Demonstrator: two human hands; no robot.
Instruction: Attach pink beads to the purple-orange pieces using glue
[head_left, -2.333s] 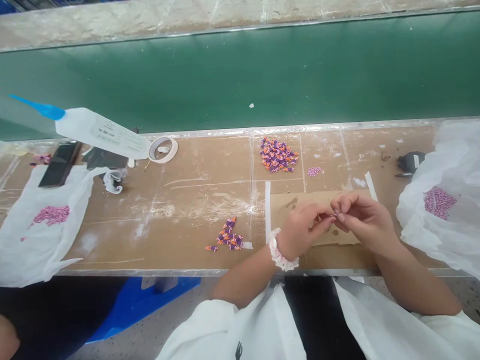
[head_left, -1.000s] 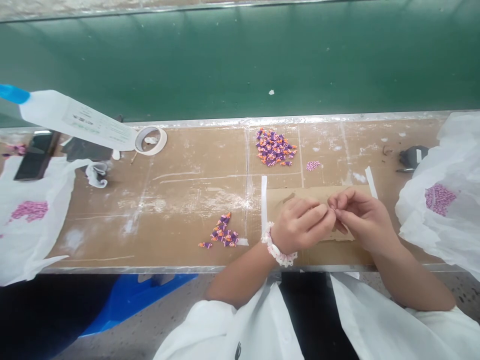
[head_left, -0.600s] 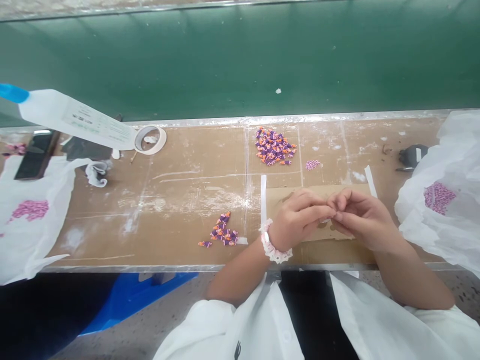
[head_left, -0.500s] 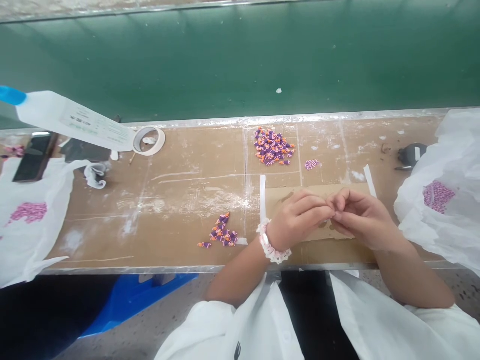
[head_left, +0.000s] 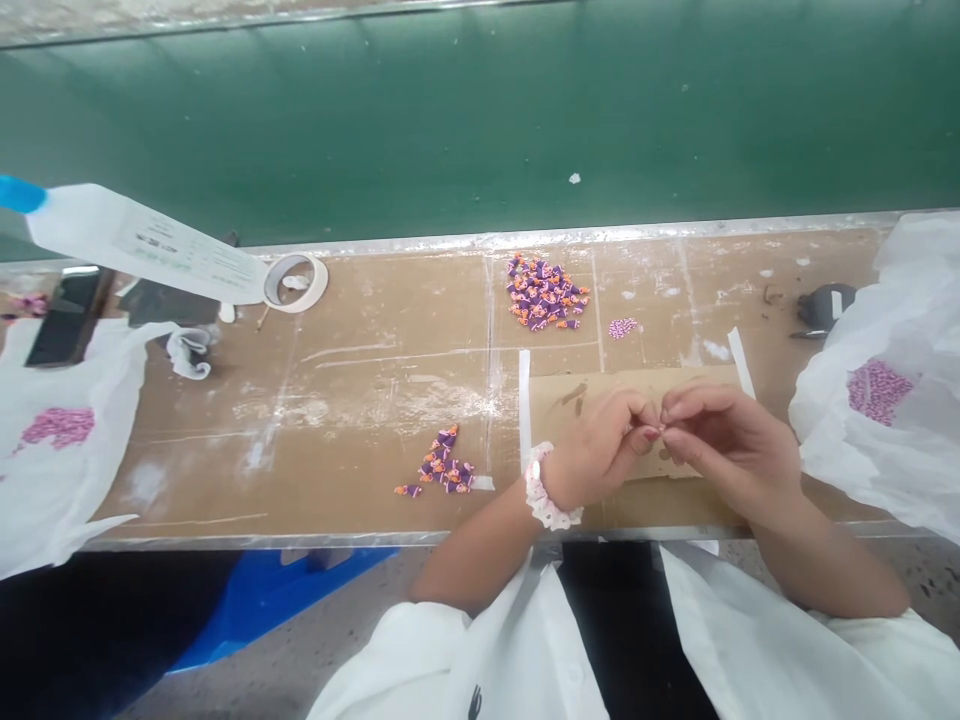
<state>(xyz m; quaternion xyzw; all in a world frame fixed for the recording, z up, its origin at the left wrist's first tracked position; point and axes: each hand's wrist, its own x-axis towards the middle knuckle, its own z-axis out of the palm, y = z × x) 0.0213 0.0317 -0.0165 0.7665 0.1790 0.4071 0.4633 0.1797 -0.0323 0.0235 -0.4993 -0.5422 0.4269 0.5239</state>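
Observation:
My left hand [head_left: 596, 450], with a pale frilly band [head_left: 541, 490] at its wrist, is closed in a pinch over a taped-down cardboard sheet [head_left: 559, 390]. Fingertip to fingertip with it, my right hand [head_left: 739, 450] is pinched as well. Whatever sits between the fingers is too small to name. Beyond the sheet lies a pile of small purple and orange figures [head_left: 546, 293], with a little heap of pink and white bits [head_left: 622, 328] to its right. A smaller group of the same figures [head_left: 444, 465] rests left of my left wrist.
At the left are a white bottle with a blue cap [head_left: 142, 245], a tape roll [head_left: 315, 285], a phone [head_left: 71, 312] and a white sheet [head_left: 112, 400] bearing pink bits. A white plastic bag [head_left: 832, 420] with more bits and a dark object [head_left: 825, 305] are at the right.
My fingers have shifted their pinch: the left hand's fingers curl in more, and the right hand's thumb and forefinger have spread into a wider arch. The piles look the same.

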